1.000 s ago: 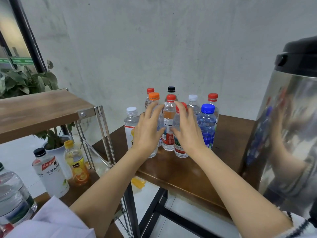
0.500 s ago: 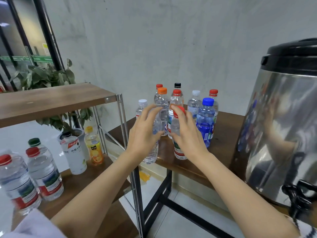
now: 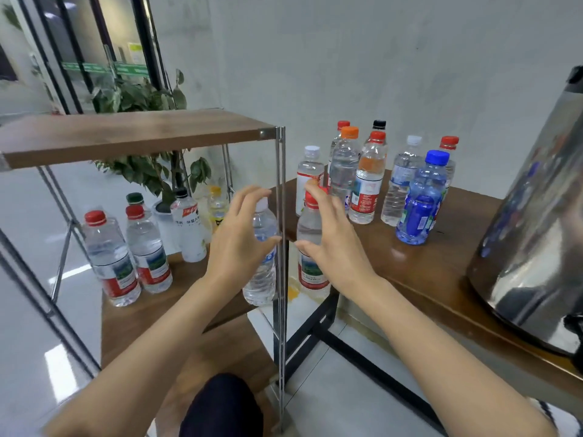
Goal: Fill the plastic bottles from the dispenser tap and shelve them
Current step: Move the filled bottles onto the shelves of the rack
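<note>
At shelf post: left hand, white-cap bottle; right hand, red-cap bottle.

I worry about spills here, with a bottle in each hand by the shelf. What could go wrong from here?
1. The post stands between the white-capped bottle in the left hand and the red-capped bottle in the right hand; either could knock it.
2. Both hands' fingers look spread rather than wrapped, so a bottle might slip.
3. The shelved bottles stand close together on the shelf and could be tipped.
</note>
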Demonstrator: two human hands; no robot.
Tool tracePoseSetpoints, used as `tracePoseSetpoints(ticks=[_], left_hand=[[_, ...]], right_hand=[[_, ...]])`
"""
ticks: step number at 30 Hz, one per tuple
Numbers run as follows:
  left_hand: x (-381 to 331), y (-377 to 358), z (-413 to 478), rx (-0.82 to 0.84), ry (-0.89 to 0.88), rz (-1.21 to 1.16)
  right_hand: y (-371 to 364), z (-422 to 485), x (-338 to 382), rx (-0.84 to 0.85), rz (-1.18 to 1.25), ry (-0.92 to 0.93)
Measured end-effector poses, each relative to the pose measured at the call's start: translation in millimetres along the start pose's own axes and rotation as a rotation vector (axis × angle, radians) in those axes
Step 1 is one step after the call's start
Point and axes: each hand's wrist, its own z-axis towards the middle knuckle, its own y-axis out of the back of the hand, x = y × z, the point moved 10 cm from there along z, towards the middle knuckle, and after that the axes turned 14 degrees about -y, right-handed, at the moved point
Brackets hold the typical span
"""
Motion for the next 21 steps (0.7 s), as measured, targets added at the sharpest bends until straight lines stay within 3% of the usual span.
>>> tracePoseSetpoints(ticks=[7, 21], left_hand=[[62, 32, -36, -0.029, 0.134, 0.088], [174, 33, -68, -0.095, 0.349, 0.143]], right_hand=[[-84, 13, 11, 0.131, 0.151, -0.037], [-217, 77, -12, 0.232, 0.105, -0.056]])
